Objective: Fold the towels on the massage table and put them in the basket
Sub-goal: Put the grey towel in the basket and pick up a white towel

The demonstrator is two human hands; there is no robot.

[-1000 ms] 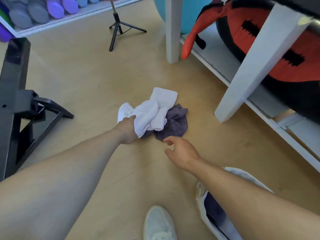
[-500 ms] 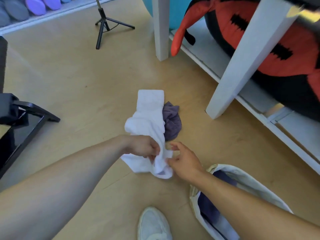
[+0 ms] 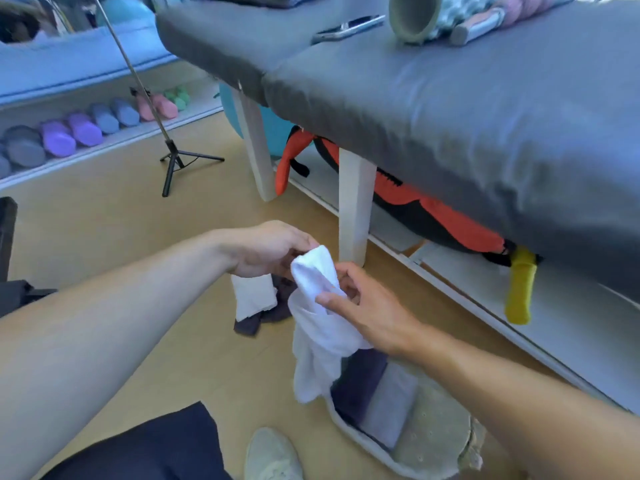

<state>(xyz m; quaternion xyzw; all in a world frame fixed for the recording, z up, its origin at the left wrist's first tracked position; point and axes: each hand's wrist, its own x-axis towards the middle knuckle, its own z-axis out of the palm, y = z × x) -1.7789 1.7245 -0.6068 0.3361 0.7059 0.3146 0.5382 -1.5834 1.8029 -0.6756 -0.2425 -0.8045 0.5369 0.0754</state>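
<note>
A white towel hangs crumpled in the air between my hands. My left hand grips its top end, and my right hand pinches it just below. Its lower part dangles over the pale fabric basket on the floor, which holds folded dark purple and grey towels. Behind my hands, another white towel lies on a dark purple towel on the wooden floor. The grey massage table stretches across the upper right.
A phone, a grey roller and rolled items lie on the table. Its white legs stand close behind my hands, with red-black gear and a yellow object underneath. A tripod and a rack of coloured dumbbells sit at left.
I lifted the white towel off the floor pile up to mid-air, and my right hand took hold of it. My view rose, bringing the massage table top into sight.
</note>
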